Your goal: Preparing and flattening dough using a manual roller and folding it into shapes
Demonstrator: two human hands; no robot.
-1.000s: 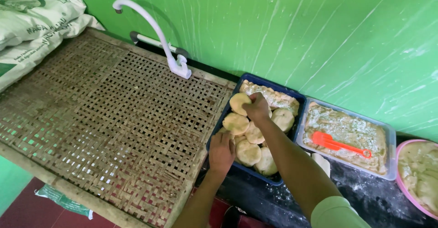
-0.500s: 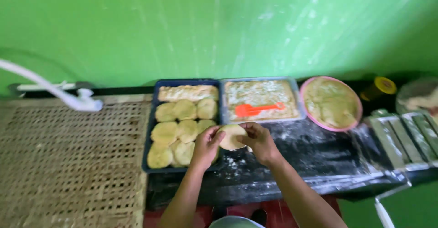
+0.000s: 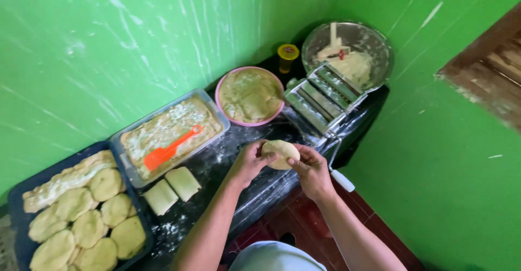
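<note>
- Both hands meet at the centre of the frame, holding one round, pale disc of dough (image 3: 280, 153) between them, above the front edge of the dark worktop (image 3: 255, 176).
- The left hand (image 3: 248, 161) curls round the dough's left side, fingers closed on its rim.
- The right hand (image 3: 310, 169) grips the right side, thumb pressed on the top face and fingers underneath.
- Just past the dough, upper right of centre, stands a metal roller machine (image 3: 321, 98); its white-tipped crank (image 3: 341, 180) hangs beside the right hand.
- Behind the machine, in the corner, a metal bowl (image 3: 374, 42) holds pale dough.
- A small yellow jar (image 3: 287, 55) with a dark label on its lid stands at the wall, just left of the bowl.
- A pink bowl (image 3: 249, 94) of greenish dough sits between the jar and a clear tray (image 3: 171, 135).
- The clear tray holds floured dough with an orange spatula (image 3: 170, 149) lying on it.
- Two folded dough pieces (image 3: 172, 189) lie on the worktop in front of that tray.
- At lower left, a dark blue tray (image 3: 21, 187) is filled with round dough pieces (image 3: 89, 222).
</note>
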